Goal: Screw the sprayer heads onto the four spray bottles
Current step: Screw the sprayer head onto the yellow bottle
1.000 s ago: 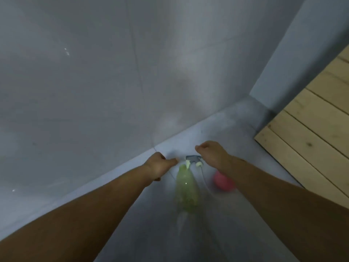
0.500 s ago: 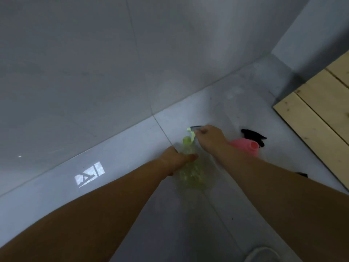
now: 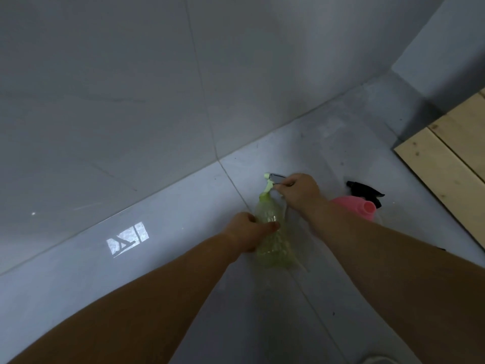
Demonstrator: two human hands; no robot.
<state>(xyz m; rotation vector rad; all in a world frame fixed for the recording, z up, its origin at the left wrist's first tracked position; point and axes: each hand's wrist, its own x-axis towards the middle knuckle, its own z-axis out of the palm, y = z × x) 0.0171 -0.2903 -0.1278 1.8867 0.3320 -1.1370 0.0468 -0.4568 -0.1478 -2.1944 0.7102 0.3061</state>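
Observation:
A clear green spray bottle (image 3: 273, 232) stands on the grey tiled floor. My left hand (image 3: 248, 231) grips its body from the left. My right hand (image 3: 299, 191) closes around the green and grey sprayer head (image 3: 270, 182) sitting on the bottle's neck. Just right of my right forearm a pink bottle (image 3: 359, 207) stands with an open neck and no head on it. A black sprayer head (image 3: 363, 190) lies on the floor right behind the pink bottle.
A grey tiled wall (image 3: 157, 88) rises close behind the bottles. A pale wooden board surface (image 3: 451, 164) borders the floor on the right. A bright patch of light (image 3: 127, 239) falls on the floor to the left.
The view has tilted down and the pink bottle and black head have come into sight. My left hand has slid from the bottle's neck down onto its body. My right hand stays at the head.

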